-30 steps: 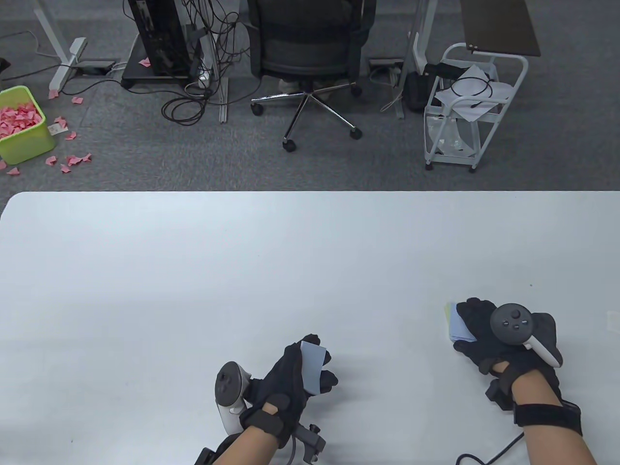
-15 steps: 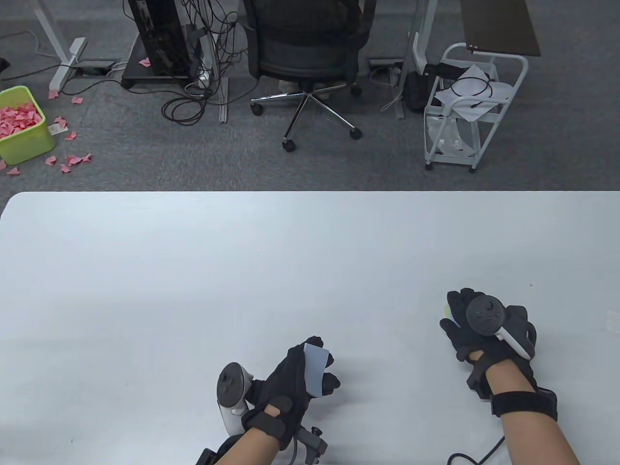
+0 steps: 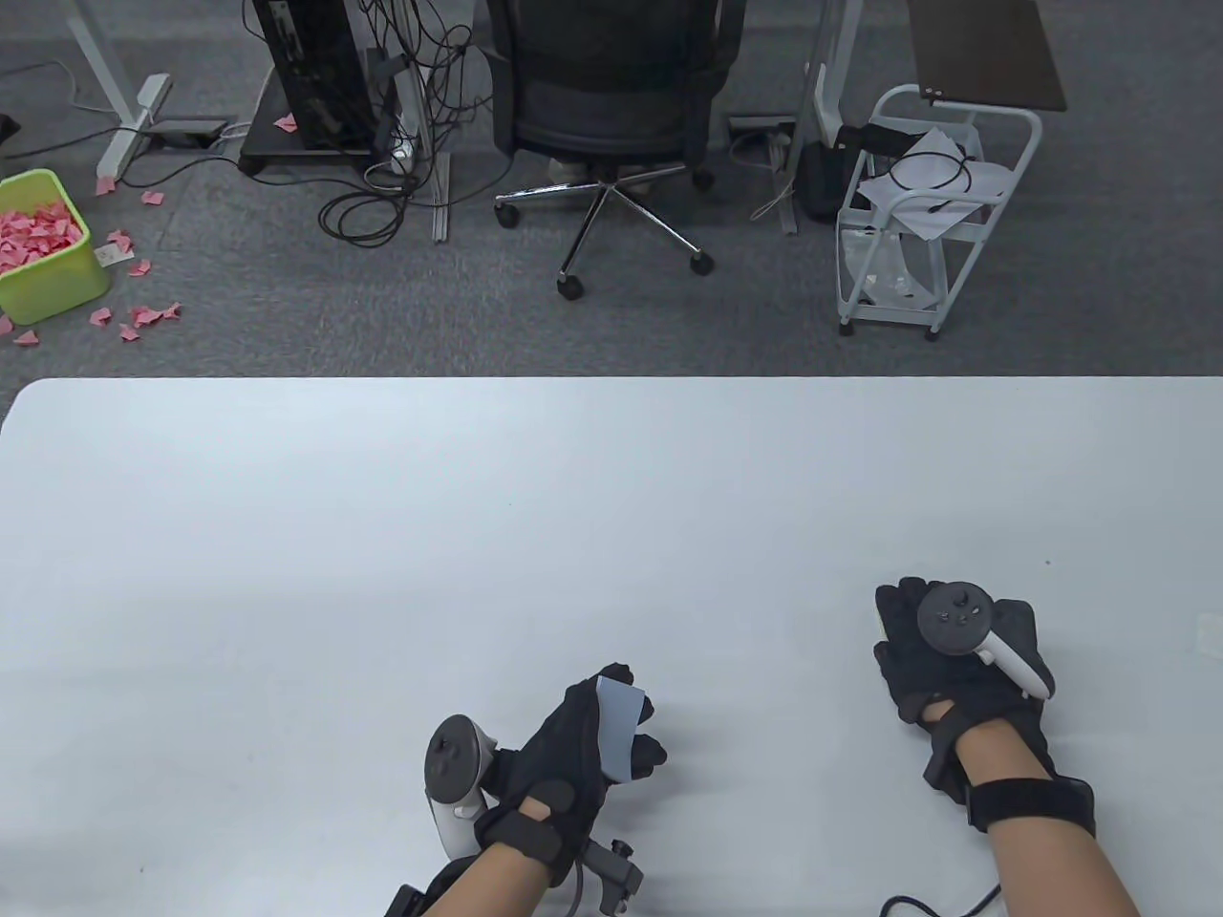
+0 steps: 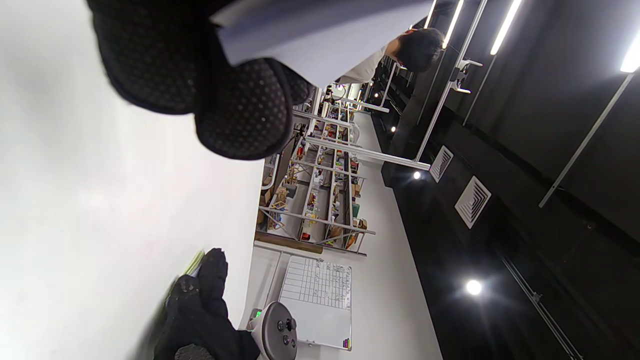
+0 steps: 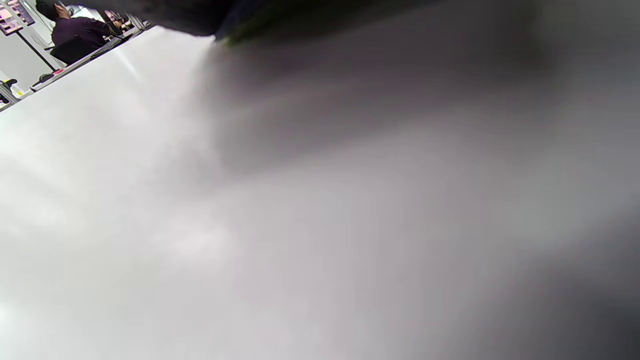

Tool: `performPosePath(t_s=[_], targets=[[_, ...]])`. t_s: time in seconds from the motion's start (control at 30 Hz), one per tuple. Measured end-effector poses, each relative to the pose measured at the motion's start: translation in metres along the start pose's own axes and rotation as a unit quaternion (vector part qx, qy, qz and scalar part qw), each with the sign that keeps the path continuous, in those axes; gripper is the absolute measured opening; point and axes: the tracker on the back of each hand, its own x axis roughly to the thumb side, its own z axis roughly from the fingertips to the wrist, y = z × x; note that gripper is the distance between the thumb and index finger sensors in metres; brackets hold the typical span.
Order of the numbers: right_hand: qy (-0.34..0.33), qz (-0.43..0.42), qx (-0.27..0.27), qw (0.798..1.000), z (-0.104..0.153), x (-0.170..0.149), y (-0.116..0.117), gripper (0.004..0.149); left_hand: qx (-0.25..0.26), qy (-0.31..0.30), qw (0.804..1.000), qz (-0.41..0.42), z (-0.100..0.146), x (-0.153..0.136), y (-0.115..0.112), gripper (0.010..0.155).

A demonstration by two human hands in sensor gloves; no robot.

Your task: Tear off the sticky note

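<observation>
My left hand (image 3: 635, 728) pinches a loose blue-grey sticky note (image 3: 619, 726), held upright just above the white table (image 3: 382, 535) near its front edge. In the left wrist view the note (image 4: 320, 35) sits between my gloved fingers (image 4: 240, 110). My right hand (image 3: 903, 635) lies palm down at the front right and covers the sticky note pad, hidden in the table view. The left wrist view shows the pad's green edge (image 4: 193, 263) under the right hand (image 4: 200, 310). The right wrist view shows only a blurred dark glove and a green edge (image 5: 240, 35).
Beyond the table's far edge stand an office chair (image 3: 607, 105), a white cart (image 3: 932, 210) and a green bin (image 3: 43, 248) of pink paper scraps. A cable (image 3: 946, 903) trails from my right wrist at the front edge.
My right hand has slid left and a little away from me over the pad, which showed at its left side and is now covered. The left hand with the note has barely moved.
</observation>
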Motion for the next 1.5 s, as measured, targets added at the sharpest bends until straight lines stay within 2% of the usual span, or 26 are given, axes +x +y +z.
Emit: performPosePath(t_s=[0.63, 0.73, 0.87, 0.97, 1.13, 1.3, 1.4, 1.5], targets=[[0.029, -0.018, 0.044, 0.998, -0.002, -0.008, 0.005, 0.062, -0.002, 0.0, 1.0, -0.004, 0.004, 0.003, 0.001, 0.071], [0.03, -0.013, 0.024, 0.999, -0.001, -0.007, 0.002, 0.063, -0.007, -0.004, 1.0, -0.004, 0.005, 0.005, 0.0, 0.071], [0.015, -0.022, -0.041, 0.999, 0.008, -0.003, -0.006, 0.069, -0.013, 0.007, 1.0, 0.017, 0.005, 0.002, -0.001, 0.071], [-0.025, -0.018, -0.096, 0.995, 0.021, 0.005, -0.012, 0.07, -0.012, 0.019, 0.999, 0.043, 0.005, -0.001, -0.001, 0.071], [-0.078, 0.021, -0.128, 0.989, 0.046, 0.033, -0.018, 0.07, -0.018, 0.032, 0.995, 0.088, 0.003, -0.008, 0.0, 0.075], [-0.159, 0.032, -0.142, 0.977, 0.076, 0.073, -0.002, 0.069, -0.064, 0.065, 0.985, 0.145, 0.003, -0.02, -0.007, 0.087], [-0.195, 0.046, -0.14, 0.97, 0.088, 0.089, 0.01, 0.068, -0.084, 0.073, 0.988, 0.105, 0.002, -0.02, -0.01, 0.09], [-0.227, 0.052, -0.151, 0.961, 0.097, 0.101, 0.021, 0.067, -0.086, 0.077, 0.99, 0.086, 0.001, -0.022, -0.011, 0.086]])
